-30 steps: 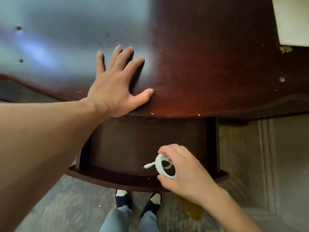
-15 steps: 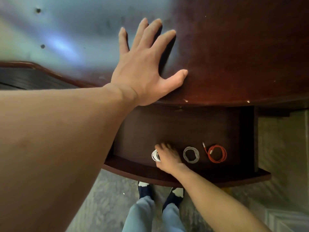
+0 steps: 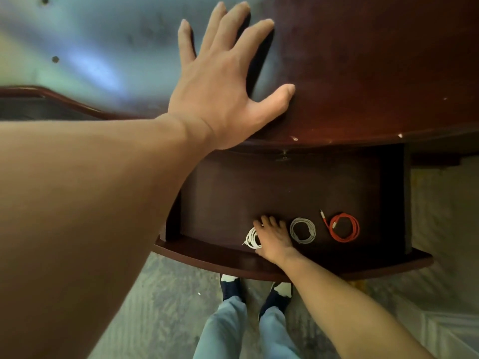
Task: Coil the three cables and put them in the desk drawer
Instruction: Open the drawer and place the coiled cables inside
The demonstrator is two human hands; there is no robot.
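Drawer [image 3: 228,203] unchanged; right hand [image 3: 274,239] stays on white cable [image 3: 252,238].

Glossy dark desktop [image 3: 363,60], grey carpet [image 3: 155,307]

Three coiled cables [image 3: 302,230] in drawer [image 3: 233,203].

Left hand [image 3: 223,81] flat on desk [image 3: 363,60]; right hand [image 3: 274,239] seemingly holds white cable [image 3: 252,238] in drawer [image 3: 233,198].
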